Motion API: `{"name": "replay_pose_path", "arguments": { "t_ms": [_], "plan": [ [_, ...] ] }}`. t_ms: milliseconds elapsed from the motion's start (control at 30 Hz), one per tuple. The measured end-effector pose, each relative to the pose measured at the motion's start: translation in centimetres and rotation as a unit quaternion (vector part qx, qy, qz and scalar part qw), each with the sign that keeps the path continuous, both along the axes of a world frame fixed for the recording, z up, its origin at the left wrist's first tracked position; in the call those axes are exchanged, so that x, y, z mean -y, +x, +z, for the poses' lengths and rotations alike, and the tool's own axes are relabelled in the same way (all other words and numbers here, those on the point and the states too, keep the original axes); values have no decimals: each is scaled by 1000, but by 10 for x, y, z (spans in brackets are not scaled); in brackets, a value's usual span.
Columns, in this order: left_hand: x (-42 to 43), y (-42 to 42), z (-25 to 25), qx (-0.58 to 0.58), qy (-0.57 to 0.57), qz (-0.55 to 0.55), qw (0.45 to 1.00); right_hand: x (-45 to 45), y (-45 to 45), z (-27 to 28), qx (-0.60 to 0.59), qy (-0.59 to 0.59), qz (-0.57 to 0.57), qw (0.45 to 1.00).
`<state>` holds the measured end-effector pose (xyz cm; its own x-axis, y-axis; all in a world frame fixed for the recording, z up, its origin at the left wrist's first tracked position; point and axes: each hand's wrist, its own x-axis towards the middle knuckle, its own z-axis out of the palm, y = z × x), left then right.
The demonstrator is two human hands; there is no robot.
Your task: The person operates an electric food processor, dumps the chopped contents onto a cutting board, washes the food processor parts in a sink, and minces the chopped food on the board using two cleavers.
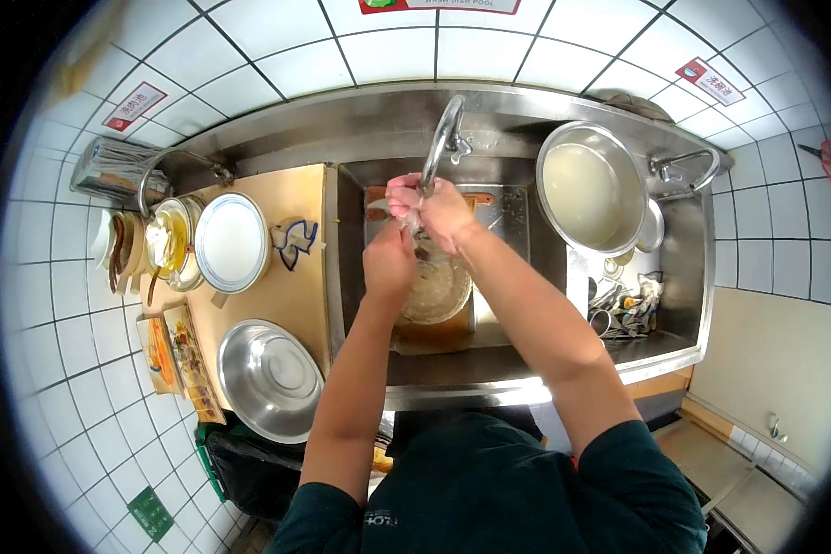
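Both my hands are together beneath the curved tap (445,138) in the sink basin (355,180). My left hand (390,263) is closed, its fingertips hidden against the right. My right hand (441,214) has its fingers curled under the tap's mouth. Something pale or wet shows between them, too small and blurred to name. Just below is a round bowl (437,291) with cloudy water or wet contents, partly covered by my hands. Under it lies a brown board (434,337). A brown wooden handle (479,198) sticks out behind my right wrist.
Right of the basin stands a large steel pot (582,194) of cloudy liquid, near utensils (632,305) in another sink. On the left wooden board (295,194) are a white-topped container (231,242), a blue-edged cloth (295,242) and a steel bowl (270,380).
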<state>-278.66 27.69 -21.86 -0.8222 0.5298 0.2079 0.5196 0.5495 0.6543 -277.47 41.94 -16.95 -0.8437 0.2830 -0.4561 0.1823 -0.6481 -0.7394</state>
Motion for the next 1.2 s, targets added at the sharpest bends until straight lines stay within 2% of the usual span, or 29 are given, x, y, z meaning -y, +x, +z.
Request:
{"name": "replay_pose_path", "arguments": {
  "t_ms": [167,233,300,367,400,433,500,533,600,667,700,800,833,900,967,1033,1133,1200],
  "plan": [
    [7,-7,-11,25,-14,28,999,6,-1,-2,10,-112,-86,990],
    [4,-7,-14,33,2,32,999,5,0,-1,28,-90,-106,990],
    [2,-8,-16,46,31,28,998,8,-3,2,51,3,-107,993],
    [-4,-7,-3,72,19,11,997,-1,5,-30,-1,253,-91,963],
    [-5,-7,4,85,13,3,996,-8,12,-42,-28,371,-80,925],
    [-4,-10,6,42,11,-40,998,-7,28,-7,67,512,-117,848],
    [-1,-20,8,-46,5,-128,991,-22,52,-1,25,536,-190,822],
    [0,-22,13,-61,1,-145,988,-32,64,-2,15,595,-195,780],
    [2,-25,27,-91,-9,-182,979,-41,86,18,50,638,-191,744],
    [7,-28,25,-74,-17,-167,983,-51,97,24,22,531,-213,820],
    [8,-29,23,-66,-21,-160,985,-54,108,29,80,463,-199,860],
    [10,-26,13,-13,-4,-65,998,-59,125,37,91,448,-213,864],
    [10,-23,21,99,16,-2,995,-60,132,36,91,458,-218,857],
    [8,-19,44,315,56,124,939,-60,146,36,85,470,-231,848],
    [18,-21,25,419,148,160,881,-59,163,34,82,467,-237,848],
    [32,-24,3,520,223,196,801,-56,180,37,94,491,-218,838],
    [49,-11,-14,610,325,186,698,-55,207,35,96,495,-211,837],
    [55,-2,-19,667,324,154,653,-54,221,33,89,488,-225,839]
  ]
}}
